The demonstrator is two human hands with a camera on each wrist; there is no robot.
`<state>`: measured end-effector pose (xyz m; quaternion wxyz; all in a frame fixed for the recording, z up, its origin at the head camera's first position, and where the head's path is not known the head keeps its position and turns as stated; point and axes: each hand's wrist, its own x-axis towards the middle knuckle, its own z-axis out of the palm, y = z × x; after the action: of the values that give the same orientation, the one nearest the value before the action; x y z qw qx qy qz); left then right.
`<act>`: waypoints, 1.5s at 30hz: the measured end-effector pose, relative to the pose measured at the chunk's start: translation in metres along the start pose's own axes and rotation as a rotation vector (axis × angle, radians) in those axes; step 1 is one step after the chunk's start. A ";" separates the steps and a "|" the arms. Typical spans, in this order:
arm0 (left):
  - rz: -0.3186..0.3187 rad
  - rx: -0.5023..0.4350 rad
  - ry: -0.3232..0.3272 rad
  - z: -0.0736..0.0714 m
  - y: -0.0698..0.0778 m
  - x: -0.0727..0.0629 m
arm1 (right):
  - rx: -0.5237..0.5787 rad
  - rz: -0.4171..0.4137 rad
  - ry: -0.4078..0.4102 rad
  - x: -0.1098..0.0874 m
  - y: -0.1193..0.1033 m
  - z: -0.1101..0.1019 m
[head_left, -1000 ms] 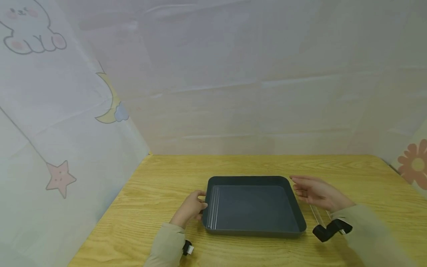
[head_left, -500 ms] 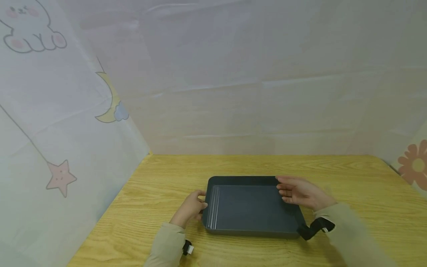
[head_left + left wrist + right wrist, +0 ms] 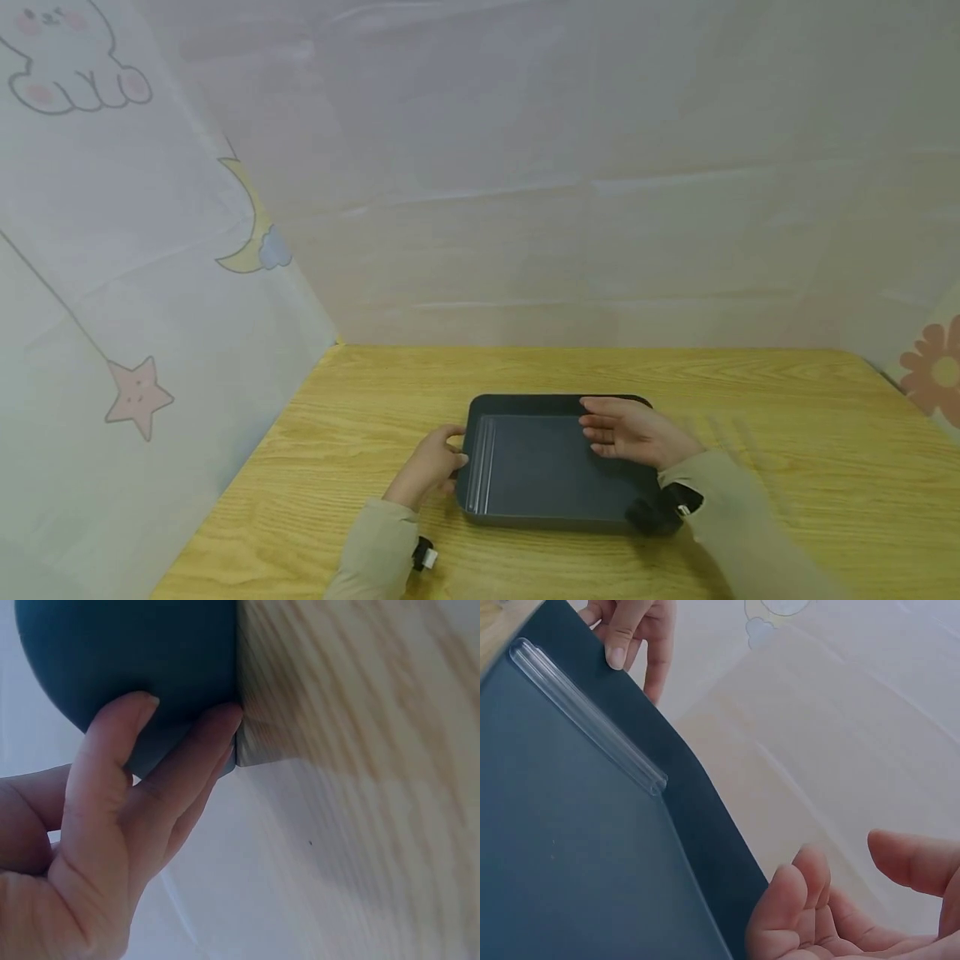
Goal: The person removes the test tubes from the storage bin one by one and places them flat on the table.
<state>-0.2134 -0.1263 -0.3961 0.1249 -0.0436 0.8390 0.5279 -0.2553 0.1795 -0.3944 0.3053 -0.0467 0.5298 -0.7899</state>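
Note:
A dark grey rectangular baking tray (image 3: 562, 467) lies on the wooden table. At its left side, my left hand (image 3: 424, 468) holds the tray's edge, thumb at the rim and the other fingers against the outer wall, as the left wrist view also shows. Clear tubes (image 3: 592, 724) lie side by side within the tray, along its left wall. Over the tray's right half hovers my right hand (image 3: 637, 433), fingers loosely bent, thumb apart, nothing held. In the right wrist view its fingertips (image 3: 780, 900) overlap the tray's far rim.
Faint clear tube-like streaks (image 3: 727, 437) show on the table right of the tray, blurred. A pale printed sheet (image 3: 480, 208) hangs behind the wooden table (image 3: 360, 400). Black straps sit on both wrists.
My right hand has moved left, from beside the tray's right edge to over its right half. The left hand and the tray have stayed in place.

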 end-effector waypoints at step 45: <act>-0.006 0.014 0.000 -0.001 0.000 0.002 | -0.020 0.271 0.104 0.071 0.033 0.086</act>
<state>-0.2153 -0.1269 -0.3961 0.1268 -0.0450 0.8425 0.5216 -0.2639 0.0637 -0.4033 0.3806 0.0634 0.5541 -0.7376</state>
